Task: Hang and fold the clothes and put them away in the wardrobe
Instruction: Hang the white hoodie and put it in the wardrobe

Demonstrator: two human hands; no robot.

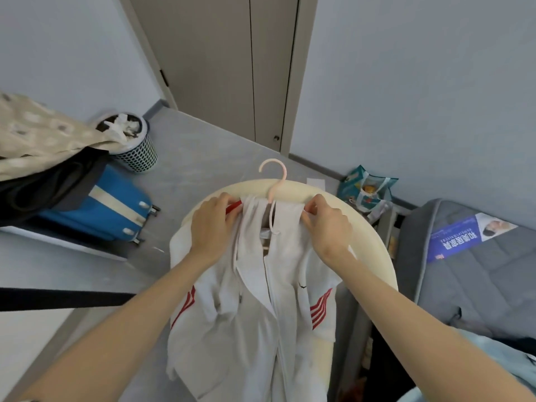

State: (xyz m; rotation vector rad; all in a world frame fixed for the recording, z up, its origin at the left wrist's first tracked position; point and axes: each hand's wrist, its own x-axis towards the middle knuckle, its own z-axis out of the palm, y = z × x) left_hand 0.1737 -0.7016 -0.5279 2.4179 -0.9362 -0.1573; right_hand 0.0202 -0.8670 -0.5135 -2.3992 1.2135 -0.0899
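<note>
Left hand (pixel 213 226) and right hand (pixel 327 226) pinched the white jacket (pixel 255 314) either side of the pink hanger (pixel 284 173); a loosened shoulder might slide off.

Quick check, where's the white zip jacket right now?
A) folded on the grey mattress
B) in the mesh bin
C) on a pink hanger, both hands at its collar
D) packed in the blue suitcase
C: the pink hanger has its hook sticking up above the collar of the white jacket, and the left hand and right hand each have a grip on the fabric either side of the hook.
</note>
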